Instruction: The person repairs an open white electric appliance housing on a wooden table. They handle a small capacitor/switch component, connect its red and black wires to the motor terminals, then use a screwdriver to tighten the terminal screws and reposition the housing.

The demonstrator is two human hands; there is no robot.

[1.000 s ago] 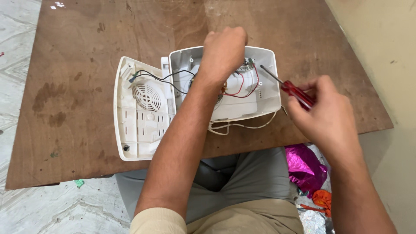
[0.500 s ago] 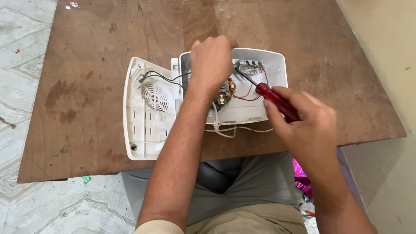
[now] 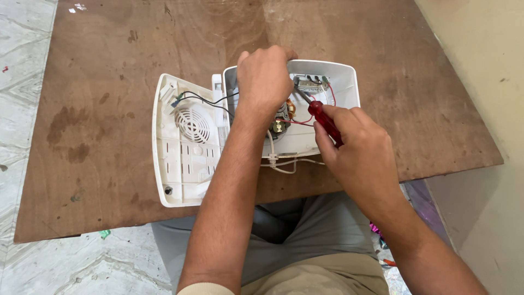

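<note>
A: Start at the left of the frame. What lies there?

B: A brown wooden board (image 3: 109,109), stained in places, with pale marbled floor (image 3: 22,82) past its left edge. Left of centre on the board lies a white plastic cover (image 3: 185,158), opened flat with its inside facing up, showing a round grille (image 3: 192,124). A black wire (image 3: 204,101) runs from it to the right.

A: And just beside it?

B: The white housing (image 3: 338,82) of the opened appliance, at the centre of the frame, touching the cover's right edge. Red wires and a copper-coloured part show inside, and a white cord (image 3: 281,163) trails out of its near edge.

A: What about the hands?

B: The left hand (image 3: 265,82) rests on top of the housing at centre, fingers curled down over its far wall and clasping it. Its palm side is hidden, so I can't tell whether anything lies under it.

A: And further right?

B: The right hand (image 3: 357,150), just right of centre, has its fingers wrapped closed around the red handle of a screwdriver (image 3: 322,120). The shaft slants up and left, its tip inside the housing near a small terminal strip (image 3: 311,83) at the far wall.

A: Lower edge?

B: The person's grey-trousered lap (image 3: 327,240), and a cream wall (image 3: 480,82) on the right.
</note>
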